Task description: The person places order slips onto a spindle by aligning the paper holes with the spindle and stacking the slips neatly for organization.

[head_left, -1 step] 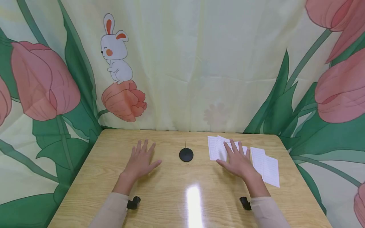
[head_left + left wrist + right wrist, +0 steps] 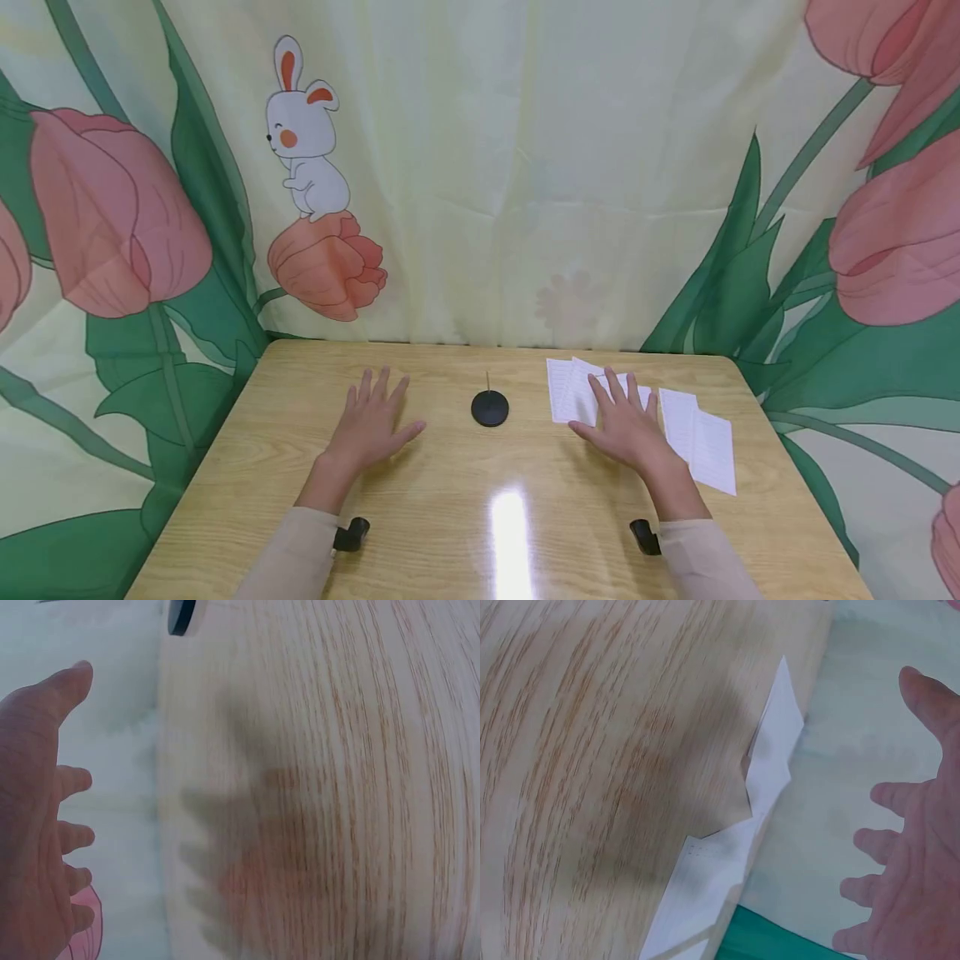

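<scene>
My left hand (image 2: 367, 425) is held above the left part of the table, fingers spread and straight, holding nothing. Its shadow falls on the wood in the left wrist view. On the other side my right hand (image 2: 624, 423), also spread and holding nothing, hovers over the near edge of some white printed sheets (image 2: 573, 393), partly hiding them. Between the hands, farther back, stands a round black base (image 2: 490, 409) with a thin upright stick (image 2: 487, 381). Right of the right hand lie two more overlapping sheets (image 2: 714, 450). In the right wrist view the sheets (image 2: 705, 877) lie flat below the palm.
A wooden table (image 2: 450, 533) spans the front, with a bright light reflection near its middle. Behind it hangs a curtain (image 2: 465, 167) printed with tulips and a rabbit. Small black devices (image 2: 351, 534) sit at both wrists, by the beige sleeves.
</scene>
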The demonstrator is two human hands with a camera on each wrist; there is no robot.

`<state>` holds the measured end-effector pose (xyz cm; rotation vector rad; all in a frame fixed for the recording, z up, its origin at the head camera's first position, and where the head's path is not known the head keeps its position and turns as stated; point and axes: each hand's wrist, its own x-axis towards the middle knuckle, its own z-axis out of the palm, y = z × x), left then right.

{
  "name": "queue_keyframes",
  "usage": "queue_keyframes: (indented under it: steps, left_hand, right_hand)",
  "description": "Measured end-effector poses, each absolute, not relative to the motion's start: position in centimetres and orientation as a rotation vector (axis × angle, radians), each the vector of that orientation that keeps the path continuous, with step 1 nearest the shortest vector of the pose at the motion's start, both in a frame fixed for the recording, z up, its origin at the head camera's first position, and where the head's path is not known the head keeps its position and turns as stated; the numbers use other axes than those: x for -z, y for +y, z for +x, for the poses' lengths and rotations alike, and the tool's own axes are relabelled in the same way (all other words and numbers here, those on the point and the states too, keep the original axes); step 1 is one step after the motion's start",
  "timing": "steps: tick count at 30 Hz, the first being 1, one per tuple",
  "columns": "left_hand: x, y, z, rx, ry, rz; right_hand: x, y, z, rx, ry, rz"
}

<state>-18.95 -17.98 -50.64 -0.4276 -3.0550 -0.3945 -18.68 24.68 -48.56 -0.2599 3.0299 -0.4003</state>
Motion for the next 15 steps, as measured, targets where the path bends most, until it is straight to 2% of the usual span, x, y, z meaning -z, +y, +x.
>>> queue_keyframes:
  steps: [15]
  left_hand:
    - [50.63, -17.98, -18.88, 0.394, -3.033, -0.457]
  right_hand:
    - [48.25, 24.80, -18.08, 0.409, 3.061, -0.260]
